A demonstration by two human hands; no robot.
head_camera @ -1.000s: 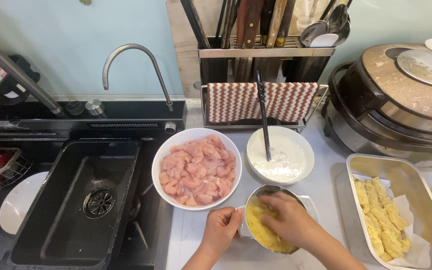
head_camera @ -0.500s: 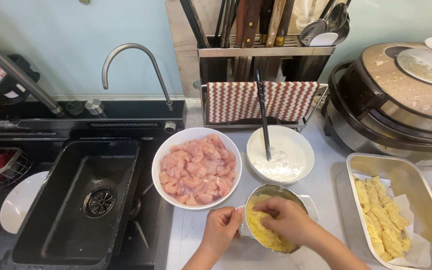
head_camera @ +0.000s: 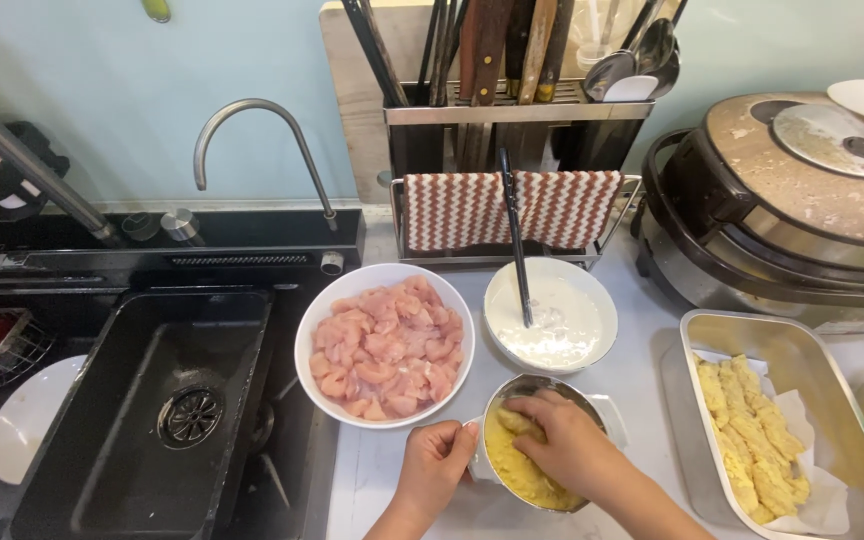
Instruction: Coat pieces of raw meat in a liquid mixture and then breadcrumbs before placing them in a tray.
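Near counter edge: metal bowl (head_camera: 532,450) of yellow crumb coating. Right hand (head_camera: 562,445) is down in it, fingers curled over a coated strip (head_camera: 514,422), pressing it into the crumbs. Left hand (head_camera: 439,468) clasps the bowl's side w/ its grip. The strip looks soft, light, prob. slippery under the crumbs; best pinched gently at the ends. Right edge: tray (head_camera: 852,420) of coated strips. Further back: white bowl of raw chicken (head_camera: 384,345), batter bowl (head_camera: 552,318) w/ black utensil (head_camera: 514,235).
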